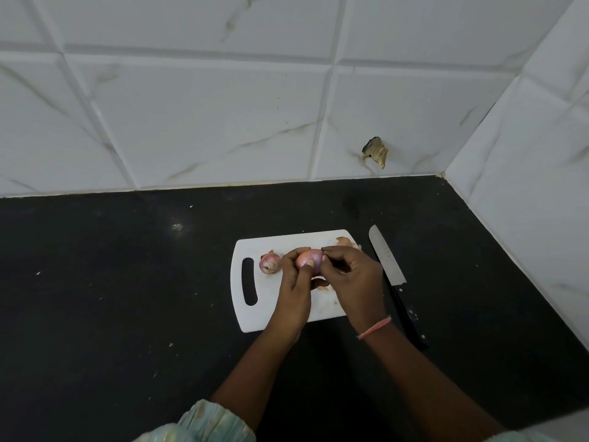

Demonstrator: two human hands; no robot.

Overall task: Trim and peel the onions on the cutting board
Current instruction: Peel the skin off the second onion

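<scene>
L hand [294, 283] fingers curl round a pink onion [308, 259], thumb pressed on its near side, held just above cutting board [271, 311] centre. R hand [353, 279] fingers pinch at onion's R end, fingertips tight together on the skin. 2nd onion [270, 262], unpeeled, lies on board just L of the held one, near handle slot. Loose skin scraps [345, 241] at board's far R corner. Knife [393, 275] flat on black table [127, 282], just R of board, blade pointing away. Pink thread band [374, 327] on R wrist.
</scene>
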